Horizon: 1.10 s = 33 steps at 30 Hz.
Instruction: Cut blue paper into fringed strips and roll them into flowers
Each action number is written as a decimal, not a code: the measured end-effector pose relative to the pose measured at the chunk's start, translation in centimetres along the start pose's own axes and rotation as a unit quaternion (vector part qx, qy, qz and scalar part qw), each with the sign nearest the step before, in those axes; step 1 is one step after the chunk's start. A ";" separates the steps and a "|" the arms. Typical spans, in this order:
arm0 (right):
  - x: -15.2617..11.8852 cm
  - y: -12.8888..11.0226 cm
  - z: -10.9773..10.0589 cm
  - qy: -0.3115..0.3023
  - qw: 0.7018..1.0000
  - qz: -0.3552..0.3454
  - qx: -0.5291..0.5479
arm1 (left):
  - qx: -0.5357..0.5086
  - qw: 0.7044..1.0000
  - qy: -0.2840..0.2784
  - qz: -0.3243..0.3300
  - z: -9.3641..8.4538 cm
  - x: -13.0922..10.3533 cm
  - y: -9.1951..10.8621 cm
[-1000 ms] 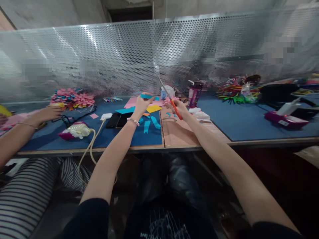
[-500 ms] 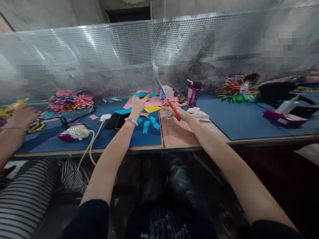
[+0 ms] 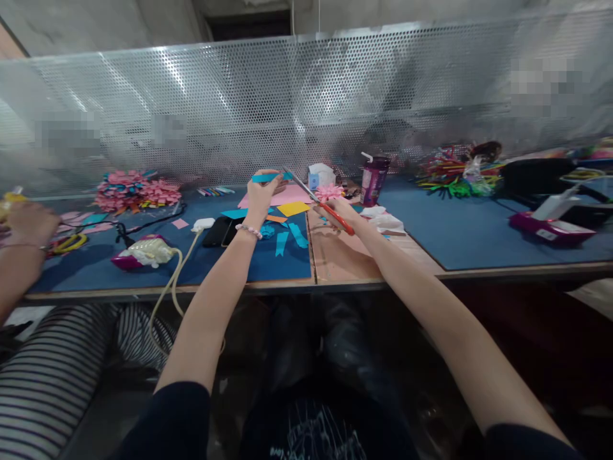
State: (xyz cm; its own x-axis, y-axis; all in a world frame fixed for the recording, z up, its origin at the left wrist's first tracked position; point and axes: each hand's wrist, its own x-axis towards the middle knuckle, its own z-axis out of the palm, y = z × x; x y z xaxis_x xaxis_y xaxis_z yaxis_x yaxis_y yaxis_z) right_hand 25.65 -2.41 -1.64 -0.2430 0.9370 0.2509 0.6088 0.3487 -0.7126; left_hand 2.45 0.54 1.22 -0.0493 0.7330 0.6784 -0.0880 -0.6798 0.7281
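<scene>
My left hand (image 3: 262, 191) pinches a blue paper strip (image 3: 264, 178) raised over the table. In my right hand (image 3: 341, 209) is a pair of scissors (image 3: 335, 216) with red handles, its blades pointing up and left, the tips close to the strip's right end. Whether the blades touch the strip I cannot tell. Below my hands lie a yellow paper piece (image 3: 293, 209), an orange piece (image 3: 276, 218), cut blue strips (image 3: 281, 243) and larger pink paper (image 3: 244, 200). A pink paper flower (image 3: 329, 191) sits just behind the scissors.
A black phone (image 3: 220, 231), a white plug (image 3: 204, 224) with its cable and a glue gun (image 3: 145, 253) are on the left. At the right stand a purple cup (image 3: 374, 181) and another purple device (image 3: 550, 227). A co-worker's hand (image 3: 31, 223) is at the far left.
My left hand has moved slightly left with the blue strip. The scissors have swung from steep to a flatter tilt, their tips now nearer the strip. The co-worker's hand has shifted left.
</scene>
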 end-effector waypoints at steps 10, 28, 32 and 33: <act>-1.4 -0.3 -0.1 -0.018 0.998 -0.065 -0.016 | -0.016 1.000 -0.023 -0.008 0.6 -0.3 0.0; -1.9 -1.1 -0.4 -0.013 0.997 -0.075 -0.033 | -0.011 0.999 -0.028 -0.015 1.1 -0.7 0.6; -1.8 -1.0 -0.5 -0.020 0.997 -0.068 -0.032 | -0.003 0.999 -0.034 -0.003 1.1 -0.7 0.4; -1.7 -0.8 -0.4 -0.021 0.997 -0.065 -0.031 | -0.001 0.999 -0.037 -0.002 1.1 -0.7 0.4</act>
State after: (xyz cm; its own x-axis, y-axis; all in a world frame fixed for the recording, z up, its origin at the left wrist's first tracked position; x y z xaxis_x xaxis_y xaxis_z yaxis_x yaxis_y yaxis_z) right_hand 25.85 -4.25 -1.18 -0.3545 0.8824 0.3095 0.6155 0.4693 -0.6331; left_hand 3.51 -0.29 1.13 0.0252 0.7322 0.6807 -0.0901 -0.6764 0.7310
